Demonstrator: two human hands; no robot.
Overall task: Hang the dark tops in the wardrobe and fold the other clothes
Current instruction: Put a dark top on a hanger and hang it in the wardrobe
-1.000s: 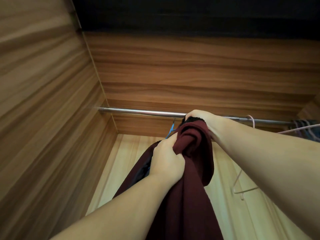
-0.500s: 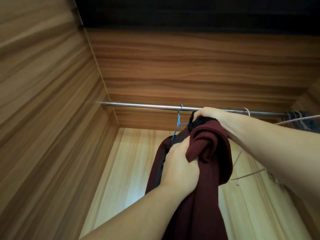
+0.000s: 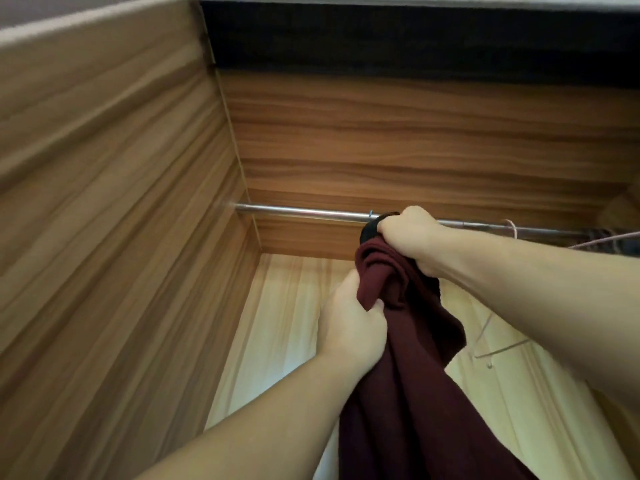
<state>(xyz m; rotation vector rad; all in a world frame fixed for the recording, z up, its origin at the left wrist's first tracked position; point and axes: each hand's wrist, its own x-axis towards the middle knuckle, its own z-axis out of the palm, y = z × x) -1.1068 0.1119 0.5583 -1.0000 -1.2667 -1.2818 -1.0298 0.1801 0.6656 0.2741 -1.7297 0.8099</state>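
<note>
Maroon top (image 3: pixel 412 375), bunched, hanging below wardrobe rail (image 3: pixel 301 212)

looking up into wooden wardrobe (image 3: pixel 415 140), both hands bunching a maroon top (image 3: pixel 408 341), right hand (image 3: pixel 412 233) up at metal rail (image 3: pixel 304 212), left hand (image 3: pixel 349 327) gripping lower

no readable text, labels or signs

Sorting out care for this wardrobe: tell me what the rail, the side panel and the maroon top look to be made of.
Rail: likely polished metal, silvery with bright glints. Side panel: wood or wood-look laminate, matte brown with streaky grain; which one cannot be told. Maroon top: soft, matte fabric, possibly knit, bunching into rounded folds.
</note>
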